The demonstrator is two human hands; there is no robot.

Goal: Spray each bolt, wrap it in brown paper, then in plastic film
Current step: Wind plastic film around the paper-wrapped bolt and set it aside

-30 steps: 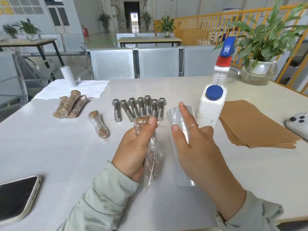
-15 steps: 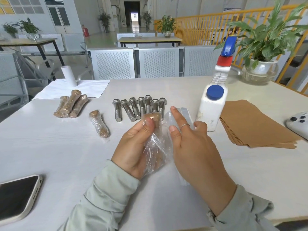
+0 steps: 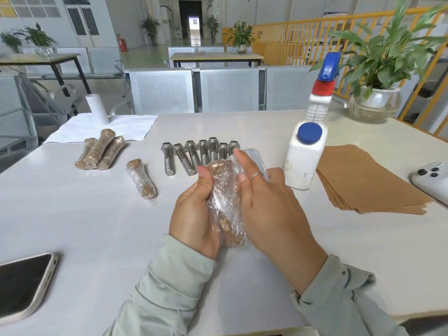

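Observation:
My left hand (image 3: 194,214) grips a paper-wrapped bolt (image 3: 224,202) that stands nearly upright above the table, with clear plastic film around it. My right hand (image 3: 269,209) presses the film against the bolt's right side, fingers closed on it. Behind them a row of several bare steel bolts (image 3: 194,156) lies on the white table (image 3: 72,226). One finished wrapped bolt (image 3: 141,181) lies to the left, and three more wrapped bolts (image 3: 100,154) lie further left. The white spray bottle (image 3: 305,151) stands to the right. A stack of brown paper sheets (image 3: 363,183) lies beyond it.
A phone (image 3: 21,284) lies face up at the near left edge. A white device (image 3: 434,178) sits at the right edge. A white roll (image 3: 97,109) stands on a white sheet (image 3: 97,127) at the back left. A potted plant (image 3: 375,103) stands at the back right.
My right hand has come left from the flat film sheet and closed the film around the bolt. The film, spread out on the table earlier, is now wrapped over the bolt.

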